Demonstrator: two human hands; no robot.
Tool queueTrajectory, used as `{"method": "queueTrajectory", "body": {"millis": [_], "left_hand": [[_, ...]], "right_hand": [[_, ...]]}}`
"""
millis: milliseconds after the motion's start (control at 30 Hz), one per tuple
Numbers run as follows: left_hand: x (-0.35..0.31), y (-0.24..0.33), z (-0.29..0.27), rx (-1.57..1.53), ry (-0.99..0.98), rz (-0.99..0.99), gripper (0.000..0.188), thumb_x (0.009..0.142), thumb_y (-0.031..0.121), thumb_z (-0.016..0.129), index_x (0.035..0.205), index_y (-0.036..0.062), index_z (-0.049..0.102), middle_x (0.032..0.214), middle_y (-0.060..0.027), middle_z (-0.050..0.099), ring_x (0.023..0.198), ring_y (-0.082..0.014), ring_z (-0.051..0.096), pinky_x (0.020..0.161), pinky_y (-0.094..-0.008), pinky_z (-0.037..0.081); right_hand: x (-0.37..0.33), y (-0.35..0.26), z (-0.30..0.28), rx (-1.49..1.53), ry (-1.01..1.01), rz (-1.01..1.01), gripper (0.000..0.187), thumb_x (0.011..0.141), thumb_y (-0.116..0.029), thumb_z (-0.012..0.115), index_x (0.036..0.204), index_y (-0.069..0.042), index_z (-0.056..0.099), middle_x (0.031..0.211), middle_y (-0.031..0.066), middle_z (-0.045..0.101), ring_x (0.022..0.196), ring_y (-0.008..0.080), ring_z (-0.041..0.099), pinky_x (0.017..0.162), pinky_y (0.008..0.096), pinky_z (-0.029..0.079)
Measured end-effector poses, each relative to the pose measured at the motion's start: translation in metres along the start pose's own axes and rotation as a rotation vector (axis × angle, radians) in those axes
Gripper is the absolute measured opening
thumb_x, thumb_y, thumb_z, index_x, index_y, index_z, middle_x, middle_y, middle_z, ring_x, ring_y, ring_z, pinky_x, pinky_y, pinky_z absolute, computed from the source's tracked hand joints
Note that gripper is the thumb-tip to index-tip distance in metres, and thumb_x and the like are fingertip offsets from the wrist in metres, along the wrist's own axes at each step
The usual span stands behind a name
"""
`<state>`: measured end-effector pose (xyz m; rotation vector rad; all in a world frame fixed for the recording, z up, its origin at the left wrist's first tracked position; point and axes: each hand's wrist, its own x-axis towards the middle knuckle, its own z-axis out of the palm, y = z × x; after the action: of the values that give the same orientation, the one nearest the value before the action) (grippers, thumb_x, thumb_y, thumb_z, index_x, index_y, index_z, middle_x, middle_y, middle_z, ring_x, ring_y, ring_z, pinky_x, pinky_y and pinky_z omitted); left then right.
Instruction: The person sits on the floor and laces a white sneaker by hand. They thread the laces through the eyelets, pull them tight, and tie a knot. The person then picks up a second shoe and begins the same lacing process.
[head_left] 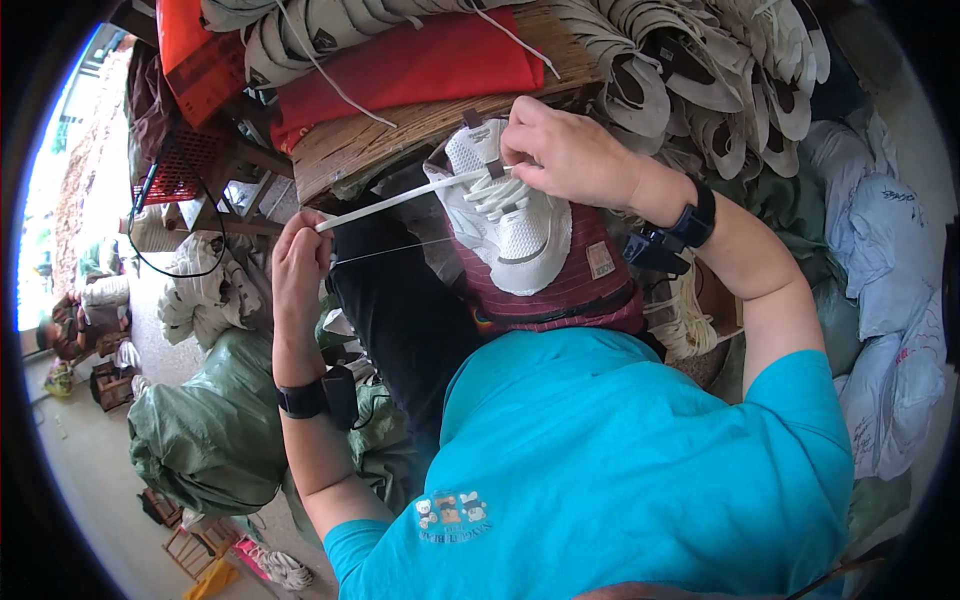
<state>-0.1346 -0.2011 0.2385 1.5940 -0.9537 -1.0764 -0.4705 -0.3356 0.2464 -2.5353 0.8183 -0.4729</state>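
Note:
A white mesh shoe upper [525, 250] lies over my lap on maroon striped cloth [480, 297], its tongue pointing away from me. A flat white shoelace [405, 196] stretches taut from the upper's lacing area to the left. My left hand [300, 255] is closed, pinching that lace near its end. A thin pale thread [390, 251] also runs from beside this hand to the upper. At the tongue's right side, my right hand [560, 148] is closed in a pinch at the top of the lacing; its fingertips partly hide the lace there.
Ahead is a wooden bench [350, 160] with a red cloth [410, 80] and stacked shoe uppers [340, 35]. More uppers [690, 80] pile up at the far right. White sacks [880, 250] stand to the right, a green sack [215, 420] to the left. A bundle of laces [685, 320] hangs beside my lap.

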Motion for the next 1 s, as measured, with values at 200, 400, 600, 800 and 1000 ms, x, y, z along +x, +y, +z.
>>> {"method": "queueTrajectory", "body": {"millis": [200, 400, 600, 800, 1000], "left_hand": [[-0.012, 0.006, -0.004, -0.760, -0.284, -0.193, 0.014, 0.094, 0.008, 0.041, 0.090, 0.0080, 0.054, 0.061, 0.0050, 0.038, 0.050, -0.0063, 0.029, 0.050, -0.0236, 0.027], [-0.023, 0.013, 0.002, -1.276, -0.354, -0.264, 0.013, 0.093, 0.008, 0.043, 0.084, 0.0065, 0.052, 0.058, 0.0038, 0.035, 0.047, -0.0075, 0.029, 0.050, -0.0266, 0.029], [-0.030, -0.010, -0.030, -1.316, -0.115, -0.206, 0.011, 0.090, 0.004, 0.047, 0.082, 0.0055, 0.053, 0.055, 0.0042, 0.034, 0.045, -0.0087, 0.027, 0.050, -0.0276, 0.029], [-0.029, 0.001, -0.018, -1.397, -0.220, -0.106, 0.012, 0.096, 0.009, 0.047, 0.094, 0.0022, 0.057, 0.062, 0.0023, 0.040, 0.051, -0.0091, 0.033, 0.058, -0.0271, 0.032], [-0.024, 0.010, -0.006, -1.357, -0.300, -0.056, 0.018, 0.102, 0.019, 0.048, 0.100, 0.0045, 0.060, 0.068, 0.0030, 0.043, 0.058, -0.0084, 0.035, 0.065, -0.0260, 0.032]], "right_hand": [[0.006, -0.003, -0.008, 0.192, -0.050, 0.160, 0.011, 0.084, -0.012, 0.062, 0.091, -0.003, 0.060, 0.090, 0.0151, 0.065, 0.087, 0.0351, 0.064, 0.075, 0.0425, 0.051], [0.003, 0.016, 0.012, 0.411, 0.007, 0.140, 0.016, 0.090, -0.016, 0.067, 0.095, -0.002, 0.061, 0.074, 0.0009, 0.059, 0.069, 0.0123, 0.056, 0.066, 0.0298, 0.048], [0.000, 0.016, 0.001, 0.666, -0.036, 0.418, 0.011, 0.097, -0.015, 0.063, 0.094, -0.004, 0.064, 0.070, -0.0090, 0.052, 0.067, 0.0004, 0.047, 0.060, 0.0196, 0.040], [0.002, 0.015, 0.001, 0.472, -0.047, 0.267, 0.014, 0.093, -0.016, 0.065, 0.096, -0.003, 0.065, 0.076, -0.0042, 0.059, 0.071, 0.0032, 0.052, 0.065, 0.0236, 0.045], [0.007, 0.013, 0.005, 0.414, -0.058, 0.244, 0.016, 0.092, -0.017, 0.065, 0.096, -0.002, 0.065, 0.079, 0.0001, 0.062, 0.074, 0.0062, 0.055, 0.068, 0.0259, 0.047]]}}
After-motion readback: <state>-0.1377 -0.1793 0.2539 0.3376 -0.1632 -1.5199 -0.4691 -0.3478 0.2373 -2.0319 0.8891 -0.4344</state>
